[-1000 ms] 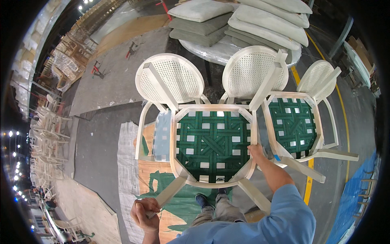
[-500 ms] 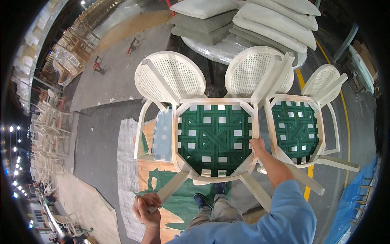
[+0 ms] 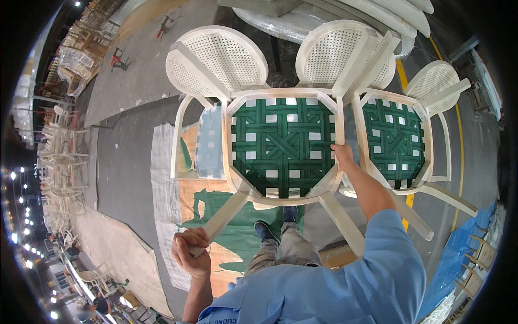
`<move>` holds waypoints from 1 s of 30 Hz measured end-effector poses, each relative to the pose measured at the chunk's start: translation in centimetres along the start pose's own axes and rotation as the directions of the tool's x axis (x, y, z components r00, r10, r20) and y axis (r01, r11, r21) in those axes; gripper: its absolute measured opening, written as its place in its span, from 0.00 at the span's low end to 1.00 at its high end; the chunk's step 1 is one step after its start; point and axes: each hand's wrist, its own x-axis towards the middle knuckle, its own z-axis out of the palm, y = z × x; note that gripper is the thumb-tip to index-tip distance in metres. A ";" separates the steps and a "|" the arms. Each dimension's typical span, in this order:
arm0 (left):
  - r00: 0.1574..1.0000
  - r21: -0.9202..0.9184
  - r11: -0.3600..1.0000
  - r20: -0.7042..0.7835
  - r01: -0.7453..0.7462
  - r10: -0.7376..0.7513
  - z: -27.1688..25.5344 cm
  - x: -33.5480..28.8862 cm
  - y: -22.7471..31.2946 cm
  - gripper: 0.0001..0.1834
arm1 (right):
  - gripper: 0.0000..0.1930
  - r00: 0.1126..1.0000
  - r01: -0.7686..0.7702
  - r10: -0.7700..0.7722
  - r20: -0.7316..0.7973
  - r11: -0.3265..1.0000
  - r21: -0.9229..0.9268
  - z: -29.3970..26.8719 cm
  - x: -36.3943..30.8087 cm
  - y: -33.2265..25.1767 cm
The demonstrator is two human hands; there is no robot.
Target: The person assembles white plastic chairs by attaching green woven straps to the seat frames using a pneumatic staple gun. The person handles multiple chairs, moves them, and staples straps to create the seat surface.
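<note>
In front of me is a white wooden chair frame, tilted with its legs toward me, its seat underside laced with green webbing point(image 3: 283, 143). My left hand point(image 3: 191, 249) is closed around the end of its left leg point(image 3: 227, 215). My right hand point(image 3: 343, 156) grips the right rail of the seat frame, fingers partly hidden behind the wood. A second chair with green webbing point(image 3: 396, 140) stands close on the right, almost touching the first. Round cane backrests point(image 3: 229, 56) rise on the far side.
Cardboard and green sheeting point(image 3: 216, 213) lie beneath the chairs, near my feet. Plastic-wrapped padding and grey cushions point(image 3: 345, 13) are stacked at the back. Many white chairs point(image 3: 65, 156) stand piled at the left. Blue sheeting point(image 3: 453, 264) lies at the lower right.
The chairs, cushions and floor sit higher in the picture, as the view has tipped downward. Both hands keep their grips on the same leg and rail.
</note>
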 end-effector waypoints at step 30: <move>0.973 -0.058 0.988 0.190 0.146 -0.133 -2.2 -1.8 -0.6 0.28 | 0.30 0.992 -0.127 0.127 0.024 0.992 -0.005 -9.3 -16.0 11.5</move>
